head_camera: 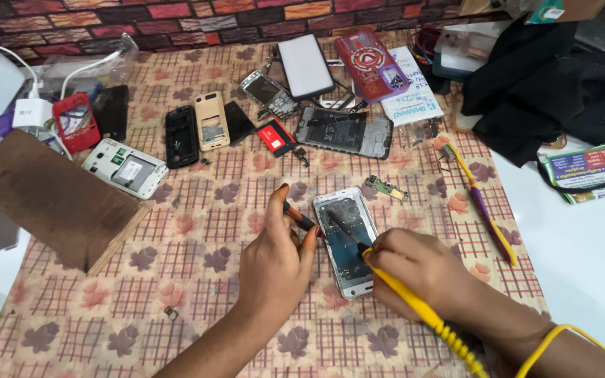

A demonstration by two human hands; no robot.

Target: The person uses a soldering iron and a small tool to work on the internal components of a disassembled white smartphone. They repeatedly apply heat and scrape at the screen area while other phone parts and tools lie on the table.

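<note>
An opened white phone point(348, 238) lies face down on the patterned cloth point(197, 231), its back cover off and its insides showing. My left hand point(274, 262) rests beside the phone's left edge and pinches a small tool with an orange and black handle point(299, 217). My right hand point(414, 269) grips a yellow-handled probe point(404, 294) whose dark tip point(344, 227) touches the phone's board. A yellow coiled cord point(456, 343) runs from the probe toward me.
Several dismantled phones, backs and cases lie along the far side, among them a black frame point(181, 135) and an open board point(344, 131). A small green circuit piece point(385, 186) sits near the phone. A purple and yellow toothbrush point(481, 203) lies right, a wooden board point(50, 199) left.
</note>
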